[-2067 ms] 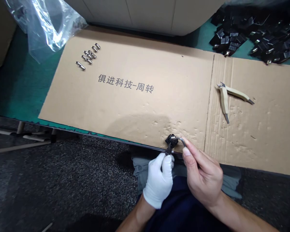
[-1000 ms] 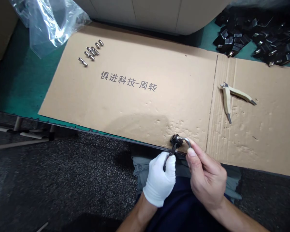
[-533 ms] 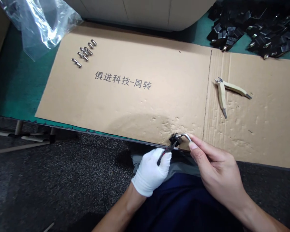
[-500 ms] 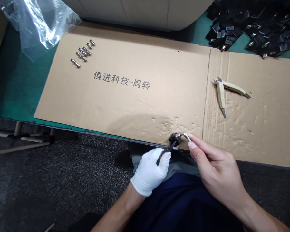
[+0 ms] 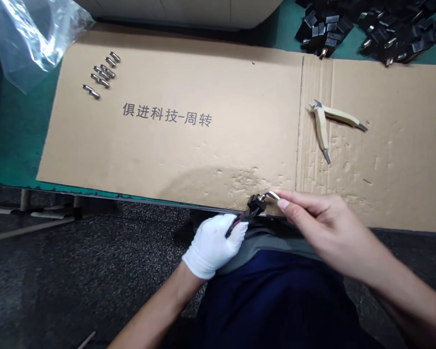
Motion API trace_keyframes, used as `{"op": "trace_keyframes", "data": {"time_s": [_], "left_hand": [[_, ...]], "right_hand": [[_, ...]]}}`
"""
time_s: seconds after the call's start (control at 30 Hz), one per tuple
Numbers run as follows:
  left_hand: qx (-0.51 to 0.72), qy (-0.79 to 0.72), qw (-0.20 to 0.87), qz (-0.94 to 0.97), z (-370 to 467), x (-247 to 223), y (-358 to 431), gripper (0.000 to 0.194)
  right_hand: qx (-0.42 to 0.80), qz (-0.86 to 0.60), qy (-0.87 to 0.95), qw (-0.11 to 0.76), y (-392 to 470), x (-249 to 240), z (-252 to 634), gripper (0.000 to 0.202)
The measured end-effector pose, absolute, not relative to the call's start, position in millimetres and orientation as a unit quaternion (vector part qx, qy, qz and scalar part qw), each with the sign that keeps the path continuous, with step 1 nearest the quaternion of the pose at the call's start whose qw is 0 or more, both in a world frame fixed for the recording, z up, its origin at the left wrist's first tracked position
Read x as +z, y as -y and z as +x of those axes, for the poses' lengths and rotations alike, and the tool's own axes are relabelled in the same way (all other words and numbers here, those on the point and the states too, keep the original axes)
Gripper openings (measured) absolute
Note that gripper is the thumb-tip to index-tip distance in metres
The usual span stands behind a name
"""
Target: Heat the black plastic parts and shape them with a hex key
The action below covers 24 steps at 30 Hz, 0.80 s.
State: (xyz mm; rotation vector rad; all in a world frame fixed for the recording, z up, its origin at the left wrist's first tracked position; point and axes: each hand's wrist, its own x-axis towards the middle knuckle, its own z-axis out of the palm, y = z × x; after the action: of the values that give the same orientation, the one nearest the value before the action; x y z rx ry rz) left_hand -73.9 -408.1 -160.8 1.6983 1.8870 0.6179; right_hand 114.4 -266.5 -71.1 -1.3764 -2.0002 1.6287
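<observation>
My left hand (image 5: 214, 245), in a white glove, is closed around dark pliers (image 5: 240, 221) with some red on them. The pliers' jaws meet a small black block (image 5: 255, 202) at the cardboard's front edge. My bare right hand (image 5: 318, 220) pinches a bent metal rod (image 5: 272, 194), whose far end touches the metal part on the block. Pliers with cream handles (image 5: 321, 127) lie spread on the cardboard, beyond my right hand.
Several small metal pieces (image 5: 102, 72) lie at the upper left of the cardboard sheet (image 5: 203, 160). A clear plastic bag (image 5: 32, 46) is at the top left, and several black parts (image 5: 392, 36) are piled at the top right.
The view has shifted, so the cardboard and the things on it appear further left and mostly higher. The right hand and forearm have turned flatter, with the rod still pinched.
</observation>
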Motion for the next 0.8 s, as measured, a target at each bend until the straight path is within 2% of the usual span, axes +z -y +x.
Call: {"op": "trace_keyframes", "data": {"time_s": [0.23,0.43,0.8], "left_hand": [[0.225,-0.708,0.252,0.62,-74.0,-159.9,409.5,0.038],[0.242,-0.715,0.28,0.593,-67.5,-156.7,409.3,0.034],[0.247,-0.73,0.308,0.558,-64.5,-158.1,411.7,0.032]], "right_hand": [[0.573,-0.427,0.697,0.053,239.7,-72.8,121.8,0.03],[0.648,-0.466,0.602,-0.024,237.6,-78.0,116.4,0.042],[0.703,-0.447,0.553,-0.023,236.2,-84.6,123.3,0.044]]}}
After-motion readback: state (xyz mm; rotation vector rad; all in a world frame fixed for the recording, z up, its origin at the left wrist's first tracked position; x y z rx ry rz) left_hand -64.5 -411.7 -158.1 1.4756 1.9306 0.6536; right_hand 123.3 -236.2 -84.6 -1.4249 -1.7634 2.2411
